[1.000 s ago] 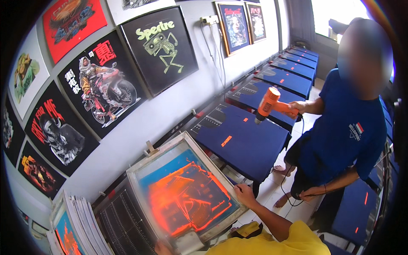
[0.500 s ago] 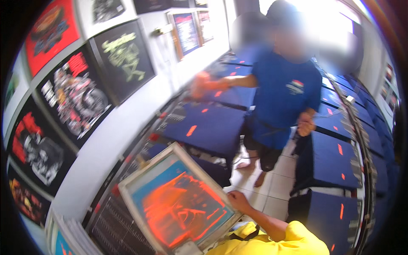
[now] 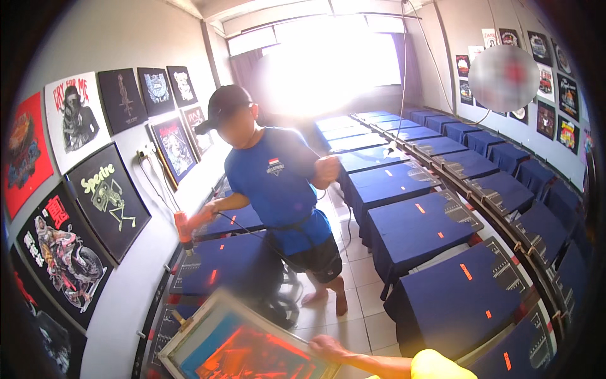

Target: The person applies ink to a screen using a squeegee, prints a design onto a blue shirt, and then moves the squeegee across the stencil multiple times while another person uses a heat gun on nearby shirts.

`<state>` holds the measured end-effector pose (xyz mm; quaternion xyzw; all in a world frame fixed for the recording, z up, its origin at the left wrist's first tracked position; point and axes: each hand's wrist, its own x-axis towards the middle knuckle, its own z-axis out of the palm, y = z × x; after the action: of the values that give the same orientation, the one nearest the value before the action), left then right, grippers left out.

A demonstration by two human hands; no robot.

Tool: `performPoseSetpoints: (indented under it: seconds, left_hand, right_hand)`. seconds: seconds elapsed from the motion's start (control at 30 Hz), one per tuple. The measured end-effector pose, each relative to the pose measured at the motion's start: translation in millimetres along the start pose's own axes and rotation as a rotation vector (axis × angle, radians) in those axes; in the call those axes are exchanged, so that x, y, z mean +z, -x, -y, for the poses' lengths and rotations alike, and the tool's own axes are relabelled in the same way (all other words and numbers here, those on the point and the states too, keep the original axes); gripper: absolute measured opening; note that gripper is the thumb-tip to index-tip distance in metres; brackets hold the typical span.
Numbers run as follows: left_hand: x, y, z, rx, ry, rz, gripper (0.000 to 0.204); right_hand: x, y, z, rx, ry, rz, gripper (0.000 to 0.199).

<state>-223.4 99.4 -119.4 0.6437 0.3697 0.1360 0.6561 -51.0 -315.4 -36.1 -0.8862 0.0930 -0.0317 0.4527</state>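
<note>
A silk-screen frame (image 3: 196, 322) with pale edges, blue mesh and smeared bright orange ink (image 3: 252, 357) lies tilted at the bottom of the view. My right hand (image 3: 328, 348) is closed on its right-hand edge, the arm coming in from a yellow sleeve (image 3: 435, 366). My left hand is out of sight. Ahead, a co-worker in a blue T-shirt (image 3: 274, 174) and dark cap has an orange heat gun (image 3: 184, 228) in one hand, pointed down over a navy cloth on a printing board (image 3: 233, 265). The co-worker's other hand (image 3: 326, 169) is raised, holding the cable.
Rows of boards with navy cloths (image 3: 420, 230), each bearing small orange marks, run back on both sides. A metal rail (image 3: 467, 183) divides the right rows. White floor tiles (image 3: 363, 297) form an aisle, with a dark cable across it. Framed prints (image 3: 110, 199) line the left wall.
My view has lifted and swung right, so the screen frame sits lower in it. The co-worker now appears further left, the heat gun lower over a board. My right hand keeps its grip.
</note>
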Motion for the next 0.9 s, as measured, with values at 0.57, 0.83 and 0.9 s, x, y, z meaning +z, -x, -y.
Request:
performPoseSetpoints:
  seconds: [0.57, 0.83, 0.9]
  left_hand:
    - [-15, 130, -111, 0.174, -0.653, 0.428, 0.046]
    - [13, 46, 10, 0.058, -0.38, 0.762, 0.047]
    - [11, 21, 40, 0.013, -0.356, 0.85, 0.048]
  right_hand:
    - [-90, 229, -74, 0.191, -0.099, -0.485, 0.025]
    - [-124, 334, -88, 0.291, 0.004, -0.766, 0.024]
    - [-124, 357, -84, 0.331, 0.013, -0.798, 0.024]
